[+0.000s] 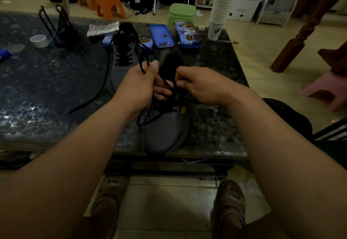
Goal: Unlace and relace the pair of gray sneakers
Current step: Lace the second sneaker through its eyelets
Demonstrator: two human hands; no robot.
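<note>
Two gray sneakers lie on a dark speckled table (56, 80). The near sneaker (163, 131) points its toe at me at the table's front edge. Above its eyelets, my left hand (139, 86) pinches a black lace (145, 64) between thumb and fingers, and a loop rises above the hand. My right hand (202, 86) pinches another part of the lace over the tongue. The far sneaker (124, 58) lies behind my left hand, partly laced. A loose end of its black lace (101, 88) trails left across the table.
Blue tin cases (161, 35) and a stack of paper cups (219, 13) stand at the back of the table. A tape roll (39, 41) and a black wire stand (60, 30) sit back left. Orange stools (105, 1), a green stool (182, 13) and a pink stool (326, 90) stand on the floor.
</note>
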